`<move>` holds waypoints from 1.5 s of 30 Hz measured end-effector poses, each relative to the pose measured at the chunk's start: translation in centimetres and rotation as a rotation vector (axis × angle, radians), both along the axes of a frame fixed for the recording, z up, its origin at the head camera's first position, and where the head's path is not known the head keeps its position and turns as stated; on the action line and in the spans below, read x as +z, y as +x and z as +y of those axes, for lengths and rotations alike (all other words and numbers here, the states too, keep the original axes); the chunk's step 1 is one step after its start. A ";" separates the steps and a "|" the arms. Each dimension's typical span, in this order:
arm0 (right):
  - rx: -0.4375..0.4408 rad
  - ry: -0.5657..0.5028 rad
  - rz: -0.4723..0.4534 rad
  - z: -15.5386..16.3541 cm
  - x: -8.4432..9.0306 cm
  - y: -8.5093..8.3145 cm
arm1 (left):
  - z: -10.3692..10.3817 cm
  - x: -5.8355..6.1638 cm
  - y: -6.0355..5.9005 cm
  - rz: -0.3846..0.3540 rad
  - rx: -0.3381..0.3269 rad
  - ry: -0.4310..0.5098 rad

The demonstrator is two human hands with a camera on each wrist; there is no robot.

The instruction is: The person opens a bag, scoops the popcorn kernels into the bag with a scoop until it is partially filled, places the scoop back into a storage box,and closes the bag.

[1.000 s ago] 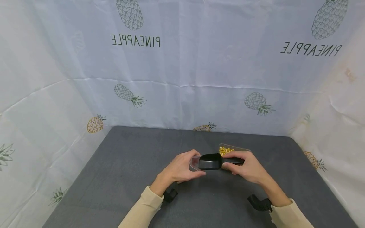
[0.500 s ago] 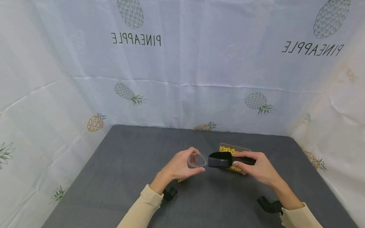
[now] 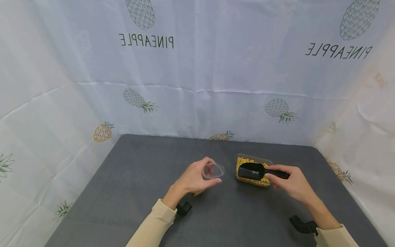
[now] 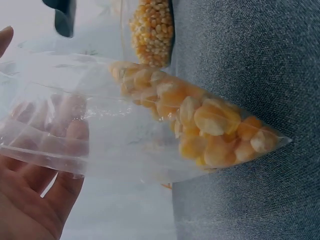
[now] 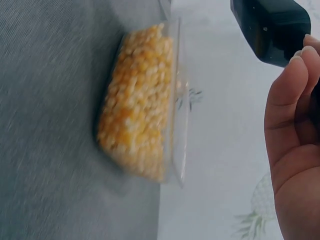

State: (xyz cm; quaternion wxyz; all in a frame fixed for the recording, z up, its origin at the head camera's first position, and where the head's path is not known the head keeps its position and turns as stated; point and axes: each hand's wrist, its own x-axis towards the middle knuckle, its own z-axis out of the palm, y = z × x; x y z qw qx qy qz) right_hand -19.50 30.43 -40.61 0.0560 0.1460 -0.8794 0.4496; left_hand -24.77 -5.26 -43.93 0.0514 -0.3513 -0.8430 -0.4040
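Two hands have drawn apart: the right hand (image 3: 291,185) now grips the black scoop (image 3: 251,170) over the corn container (image 3: 253,160), while the left hand (image 3: 192,180) keeps pinching the partly filled clear bag (image 3: 213,171) open, ready for another scoopful.
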 end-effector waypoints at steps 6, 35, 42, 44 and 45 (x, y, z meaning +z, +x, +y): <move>-0.050 0.036 -0.022 1.6 -0.3 -0.1 | 0.1 -0.1 -0.1 -0.004 0.001 0.015; -0.098 0.183 -0.131 5.5 -1.0 -1.0 | -0.1 0.0 0.1 -0.021 -0.007 0.027; -0.103 0.197 -0.132 5.2 -1.5 -1.1 | -0.1 0.0 0.0 -0.014 -0.005 0.024; -0.102 0.197 -0.125 5.1 -1.8 -1.3 | -0.2 0.0 0.1 -0.011 -0.004 0.022; -0.100 0.195 -0.122 5.0 -1.9 -1.4 | -0.2 0.0 0.1 -0.010 -0.003 0.021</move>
